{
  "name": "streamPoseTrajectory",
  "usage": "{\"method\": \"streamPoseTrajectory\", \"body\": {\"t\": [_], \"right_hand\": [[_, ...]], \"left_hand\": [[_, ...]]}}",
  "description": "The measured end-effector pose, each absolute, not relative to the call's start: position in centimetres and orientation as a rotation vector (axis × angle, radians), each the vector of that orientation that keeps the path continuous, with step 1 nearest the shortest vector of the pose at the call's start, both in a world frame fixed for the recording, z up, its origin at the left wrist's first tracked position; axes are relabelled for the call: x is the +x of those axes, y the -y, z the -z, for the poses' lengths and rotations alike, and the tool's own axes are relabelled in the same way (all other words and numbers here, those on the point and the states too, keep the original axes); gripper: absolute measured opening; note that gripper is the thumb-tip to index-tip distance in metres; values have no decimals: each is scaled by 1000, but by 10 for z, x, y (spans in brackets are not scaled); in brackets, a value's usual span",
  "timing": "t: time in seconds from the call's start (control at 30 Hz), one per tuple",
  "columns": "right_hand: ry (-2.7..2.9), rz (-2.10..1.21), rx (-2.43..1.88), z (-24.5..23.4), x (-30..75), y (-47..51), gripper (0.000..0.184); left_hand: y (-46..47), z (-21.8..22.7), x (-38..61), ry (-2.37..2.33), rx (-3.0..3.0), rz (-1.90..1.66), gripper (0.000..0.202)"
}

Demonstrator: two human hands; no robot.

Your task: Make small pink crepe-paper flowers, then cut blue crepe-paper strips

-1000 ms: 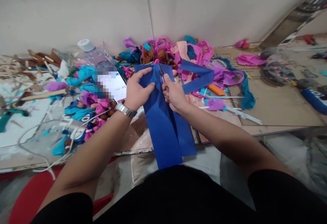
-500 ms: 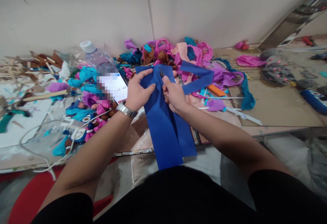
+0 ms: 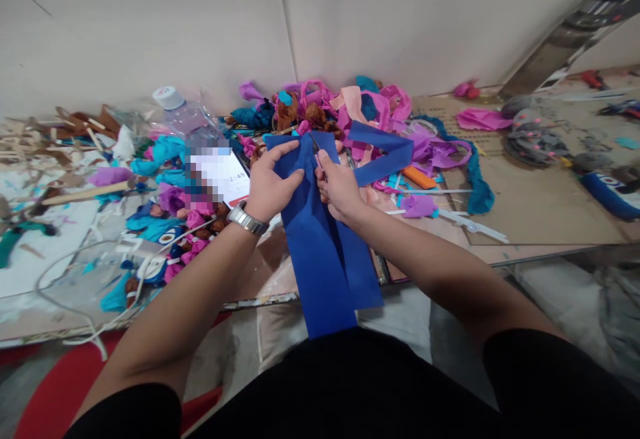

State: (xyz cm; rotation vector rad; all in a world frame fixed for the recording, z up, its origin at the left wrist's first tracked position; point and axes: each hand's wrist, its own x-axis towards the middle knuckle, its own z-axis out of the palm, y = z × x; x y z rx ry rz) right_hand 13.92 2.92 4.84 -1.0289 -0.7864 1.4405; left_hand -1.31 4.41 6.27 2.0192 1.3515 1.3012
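A long sheet of blue crepe-like material [image 3: 315, 259] hangs over the front edge of the table towards my lap, with a slit running up from its lower end. My left hand [image 3: 273, 182] grips its upper left part, thumb and index finger on top and the other fingers partly hidden. In my right hand [image 3: 339, 185] is a pair of scissors [image 3: 315, 141], closed in the fingers; their dark tips point away from me over the sheet, and the handles are mostly hidden. A folded blue strip [image 3: 385, 169] lies just right of that hand.
Behind the sheet are heaped pink, purple and teal scraps [image 3: 395, 102]. A lit phone [image 3: 225, 175] and a plastic bottle [image 3: 175, 105] stand left, with wooden sticks [image 3: 85, 192] beyond. An orange cutter [image 3: 419, 177], cardboard [image 3: 540, 205] and a blue-white roll [image 3: 613, 195] are right.
Both hands and the blue sheet keep nearly the same pose. The scissors tips have shifted slightly at the slit, and the whole view has moved a little.
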Motion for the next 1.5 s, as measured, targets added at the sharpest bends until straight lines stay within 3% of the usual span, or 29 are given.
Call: {"method": "streamPoseTrajectory", "body": {"t": [1.5], "right_hand": [[748,-1451,-1050,-51,141,-31,60]], "left_hand": [[-36,-65,-8,-1330,2080,-1287,50]]}}
